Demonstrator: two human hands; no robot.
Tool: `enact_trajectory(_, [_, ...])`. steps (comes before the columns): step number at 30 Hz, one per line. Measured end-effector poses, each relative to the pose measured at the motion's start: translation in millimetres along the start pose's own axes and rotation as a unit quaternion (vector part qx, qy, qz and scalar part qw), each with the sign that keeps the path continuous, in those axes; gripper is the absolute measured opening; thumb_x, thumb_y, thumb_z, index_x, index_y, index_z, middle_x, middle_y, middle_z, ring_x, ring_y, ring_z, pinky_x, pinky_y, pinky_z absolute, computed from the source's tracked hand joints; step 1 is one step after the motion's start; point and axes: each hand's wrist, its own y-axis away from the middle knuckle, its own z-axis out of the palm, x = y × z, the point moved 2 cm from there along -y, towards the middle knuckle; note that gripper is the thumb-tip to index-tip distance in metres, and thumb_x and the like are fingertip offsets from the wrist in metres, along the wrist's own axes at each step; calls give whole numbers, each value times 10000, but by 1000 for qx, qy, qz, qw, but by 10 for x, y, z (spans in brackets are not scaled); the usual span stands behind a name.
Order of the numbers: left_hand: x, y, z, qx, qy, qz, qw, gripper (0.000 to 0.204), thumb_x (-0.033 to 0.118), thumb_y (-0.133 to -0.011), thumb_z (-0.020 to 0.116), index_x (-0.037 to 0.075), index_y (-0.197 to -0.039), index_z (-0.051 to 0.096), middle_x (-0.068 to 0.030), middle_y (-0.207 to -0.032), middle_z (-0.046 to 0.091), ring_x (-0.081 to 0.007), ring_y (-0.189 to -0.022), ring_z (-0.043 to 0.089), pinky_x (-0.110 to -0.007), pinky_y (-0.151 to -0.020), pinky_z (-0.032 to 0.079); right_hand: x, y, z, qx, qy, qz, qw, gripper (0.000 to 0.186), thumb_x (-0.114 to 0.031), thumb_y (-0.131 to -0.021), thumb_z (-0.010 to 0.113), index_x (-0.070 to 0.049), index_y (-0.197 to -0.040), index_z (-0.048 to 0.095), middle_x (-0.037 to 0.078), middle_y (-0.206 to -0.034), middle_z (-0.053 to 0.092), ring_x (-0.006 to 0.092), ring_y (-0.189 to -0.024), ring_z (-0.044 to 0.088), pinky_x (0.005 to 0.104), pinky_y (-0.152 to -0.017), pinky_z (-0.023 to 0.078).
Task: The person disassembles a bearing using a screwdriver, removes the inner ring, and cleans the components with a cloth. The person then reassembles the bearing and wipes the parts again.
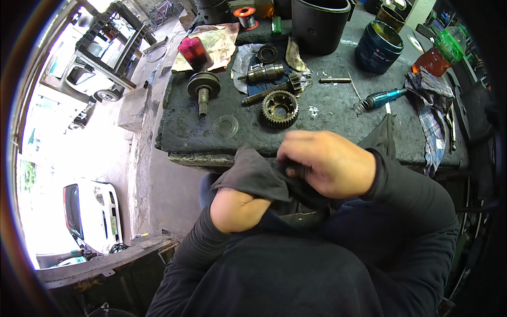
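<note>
A dark grey cloth (pixel 254 171) is bunched in front of me, at the near edge of the workbench (pixel 243 140). My left hand (pixel 238 210) reaches under it from the left, and the cloth hides those fingers. Over the cloth's right part, my right hand (pixel 330 162) is closed, its fingers curled and gripping the fabric. Whether anything is wrapped inside cannot be seen. Just beyond my hands lies a toothed ring gear (pixel 288 119). Behind it rest a geared shaft (pixel 272 91) and a cylindrical metal part (pixel 265 73). A flanged shaft (pixel 203 86) stands to the left, near a thin round disc (pixel 225 127).
Across the back are a red container (pixel 194 52), a solder-like spool (pixel 245 20), a black bucket (pixel 321 26) and a dark blue tub (pixel 378 47). At right lie a teal-handled tool (pixel 386 98), a coiled wire (pixel 360 107) and plaid rags (pixel 433 121). A white car (pixel 100 214) stands outside.
</note>
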Motion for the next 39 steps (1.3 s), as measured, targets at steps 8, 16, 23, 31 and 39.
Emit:
enact_trajectory(8, [-53,125,200,480,370,-105,788,207,-61,-864,520,-11,-1060,559,-33,-951,591,-118,-895,562,-276,-860,467,66,98,520,59,-237,118,963,167,-86,-882,669,-10,-940,532,65,-835,546,142,-783,519,286,-695,437])
enact_trajectory(16, [-292,353,227,367,536,-150,745,296,-8,-944,439,-19,-1233,503,-139,-1165,591,-227,-1074,599,-381,-956,491,39,46,-24,121,-167,115,972,345,-37,-807,593,-1,-1149,576,51,-1013,573,111,-897,539,283,-755,469])
enact_trajectory(23, [-291,389,165,204,98,-124,966,261,43,-874,596,-49,-1100,504,-104,-1017,634,-186,-857,635,-313,-810,521,-277,-164,-21,-6,-304,340,890,166,-97,-922,615,-10,-1062,597,14,-824,622,57,-765,585,219,-645,485])
enact_trajectory(31, [-356,464,213,219,122,-73,965,376,109,-854,635,-91,-1118,456,-88,-880,638,-215,-786,641,-331,-820,519,-49,-22,124,156,-255,205,932,73,-42,-874,640,-3,-934,626,49,-758,595,87,-652,557,257,-544,456])
enact_trajectory(39, [-250,304,215,222,559,-73,796,390,86,-851,612,-85,-1170,467,-188,-1077,620,-254,-962,630,-354,-877,517,-161,114,-77,198,235,-374,875,165,-20,-662,727,-37,-761,595,108,-878,605,236,-730,634,296,-555,540])
